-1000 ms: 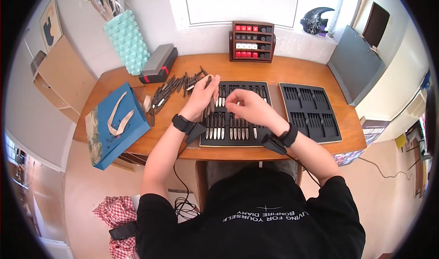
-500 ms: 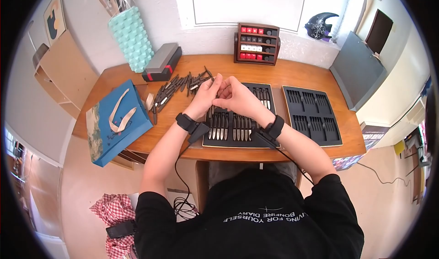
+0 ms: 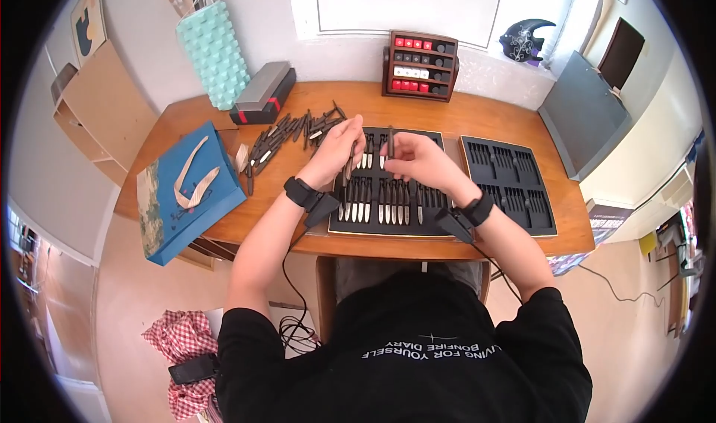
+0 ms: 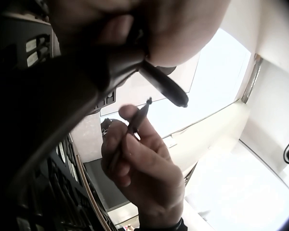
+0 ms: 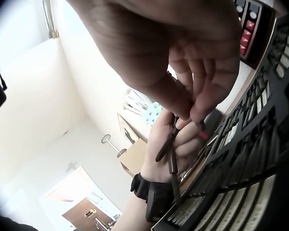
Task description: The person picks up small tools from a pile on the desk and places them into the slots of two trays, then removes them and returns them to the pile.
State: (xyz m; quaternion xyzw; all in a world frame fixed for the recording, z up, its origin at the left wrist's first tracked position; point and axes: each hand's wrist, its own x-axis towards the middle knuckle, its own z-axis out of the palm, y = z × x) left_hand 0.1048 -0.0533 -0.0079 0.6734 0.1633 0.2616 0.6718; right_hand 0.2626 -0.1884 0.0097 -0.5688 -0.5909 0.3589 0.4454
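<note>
Grips slender dark sticks (image 3: 348, 168) in left hand (image 3: 335, 154); pinches single tapered stick (image 3: 391, 141) with curled right hand (image 3: 424, 163), raised above slotted black tray (image 3: 373, 229).

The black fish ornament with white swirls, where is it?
In the head view, the fish ornament stands on the window ledge at upper right, beyond the wooden desk and to the right of the brown wooden rack of coloured cubes.
</note>
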